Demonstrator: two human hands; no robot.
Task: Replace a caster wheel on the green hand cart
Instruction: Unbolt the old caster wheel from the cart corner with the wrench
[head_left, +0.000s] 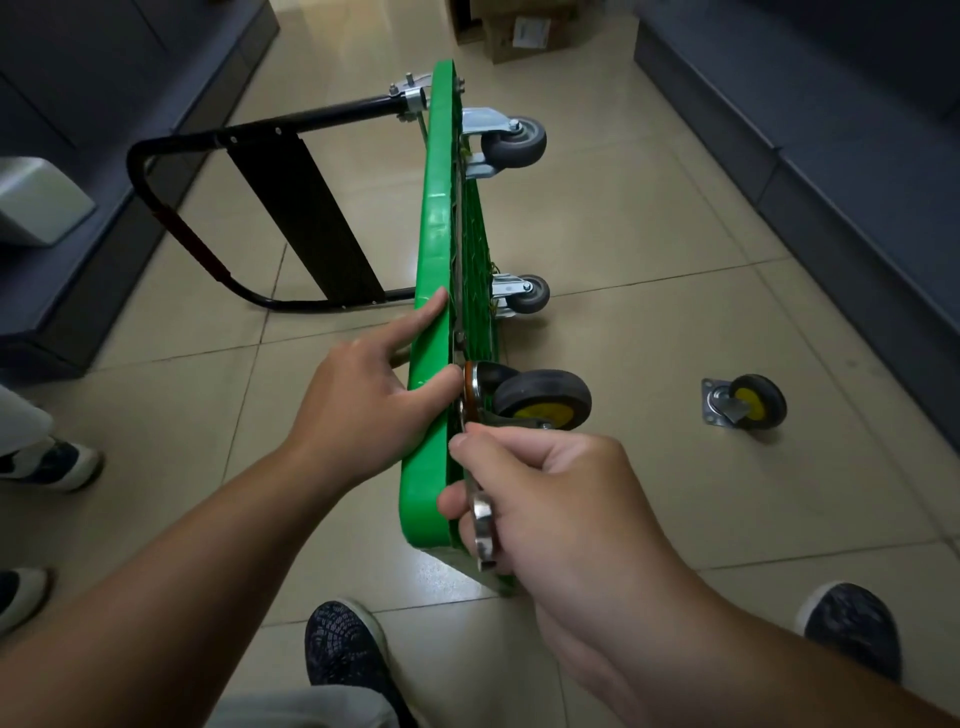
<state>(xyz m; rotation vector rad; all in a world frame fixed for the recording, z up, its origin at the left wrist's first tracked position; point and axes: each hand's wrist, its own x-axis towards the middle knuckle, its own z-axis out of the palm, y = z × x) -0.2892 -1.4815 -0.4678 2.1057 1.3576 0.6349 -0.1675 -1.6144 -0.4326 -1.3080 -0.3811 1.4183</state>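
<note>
Head view: the green hand cart (434, 249) stands on its long edge on the tiled floor (649, 234), and the left hand (358, 410) rests on its upper rim with index finger and thumb spread straight. The right hand (561, 499) curls its fingers tightly round a metal wrench (483, 525), whose far end meets the plate of a yellow-hubbed caster (540, 400) just beyond both thumbs. A loose caster (745, 408) lies well right of the right fingers; 2 grey casters (514, 140) sit beyond the left index fingertip.

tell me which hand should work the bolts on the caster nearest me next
Right. The right hand grips the wrench at the mounting plate of that caster, while the left hand presses on the green cart deck, likely steadying it.
</note>
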